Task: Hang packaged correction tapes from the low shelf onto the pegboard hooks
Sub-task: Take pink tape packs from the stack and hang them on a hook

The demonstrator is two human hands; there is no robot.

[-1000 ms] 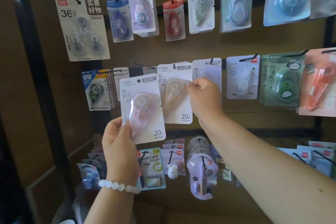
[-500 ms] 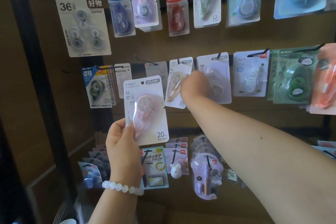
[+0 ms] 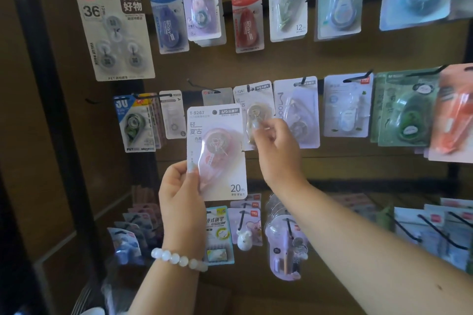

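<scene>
Hanging now on its hook in the middle row, the beige tape pack (image 3: 252, 115) has left the right hand (image 3: 275, 147), whose curled fingers are easing off its blister. Left hand (image 3: 183, 188) still pinches the pink tape pack (image 3: 217, 151) at frame centre, likely next for hanging

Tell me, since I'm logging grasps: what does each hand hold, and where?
The left hand grips the pink T-9267 pack by its lower left corner. The right hand pinches the hanging beige pack at its blister, mid-card.
</scene>
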